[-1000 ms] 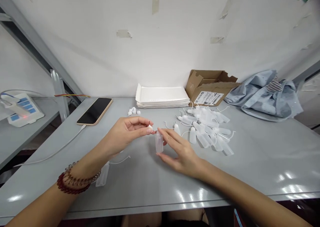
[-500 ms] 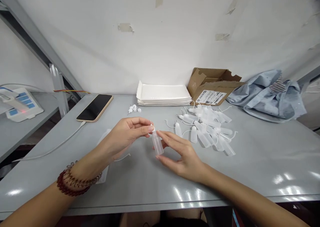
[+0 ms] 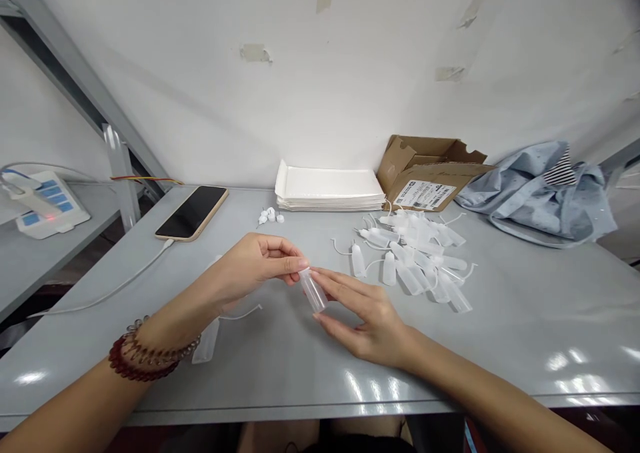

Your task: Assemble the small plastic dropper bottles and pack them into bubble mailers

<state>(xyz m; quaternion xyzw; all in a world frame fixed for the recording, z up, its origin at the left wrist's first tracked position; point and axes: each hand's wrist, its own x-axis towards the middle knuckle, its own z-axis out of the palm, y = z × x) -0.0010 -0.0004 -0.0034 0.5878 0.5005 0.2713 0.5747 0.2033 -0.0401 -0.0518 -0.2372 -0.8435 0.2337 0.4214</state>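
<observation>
A small translucent plastic squeeze bottle is between my two hands over the middle of the table, tilted with its base toward me and to the right. My left hand pinches the white cap at the bottle's top between thumb and fingertips, largely covering it. From the right, my right hand grips the bottle's body between thumb and fingers. Another bottle lies partly hidden under my left forearm, its thin white strap sticking out. To the right is a heap of similar bottles with straps.
Several small white caps with needle tips lie near the back. A stack of white envelopes and an open cardboard box stand against the wall. Left is a phone on a cable; blue cloth lies right.
The bottle's top has tipped slightly lower and to the left. My left fingers have moved down with it and now cover the cap's tip. My right hand has barely moved.
</observation>
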